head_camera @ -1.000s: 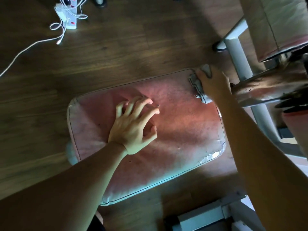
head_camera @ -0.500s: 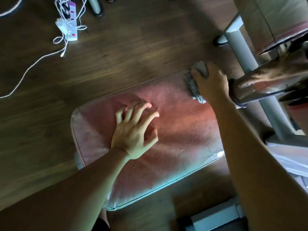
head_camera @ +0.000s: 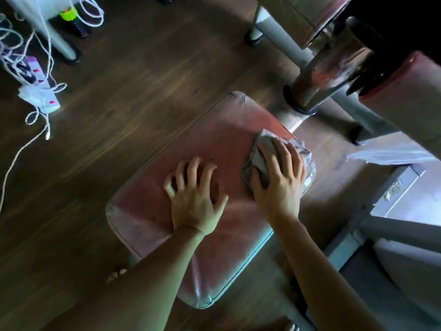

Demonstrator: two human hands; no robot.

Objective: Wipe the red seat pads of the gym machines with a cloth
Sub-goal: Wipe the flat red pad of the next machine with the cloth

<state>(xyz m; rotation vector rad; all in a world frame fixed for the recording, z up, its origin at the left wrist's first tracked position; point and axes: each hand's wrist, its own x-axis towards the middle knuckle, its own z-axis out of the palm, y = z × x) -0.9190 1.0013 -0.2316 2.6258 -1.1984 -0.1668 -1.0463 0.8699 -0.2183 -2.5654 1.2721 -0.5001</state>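
Observation:
A worn red seat pad (head_camera: 222, 139) fills the middle of the view, seen from above and lying at a slant. My left hand (head_camera: 194, 197) rests on its centre with the fingers spread and bent at the tips. My right hand (head_camera: 278, 177) presses a crumpled grey cloth (head_camera: 260, 149) onto the pad near its right edge, the fingers curled over the cloth. Part of the cloth sticks out past my fingertips and on the right side of the hand.
A chrome post (head_camera: 329, 72) and grey frame tubes (head_camera: 284, 39) of the machine rise just beyond the pad's far right. Another red pad (head_camera: 405, 96) is at the upper right. A power strip (head_camera: 35, 91) with white cables lies on the dark wood floor (head_camera: 143, 80) at left.
My right hand has drawn the cloth back from the pad's far corner toward me along the right edge. The view has swung, so the pad now lies more slanted. My left hand stays on the pad.

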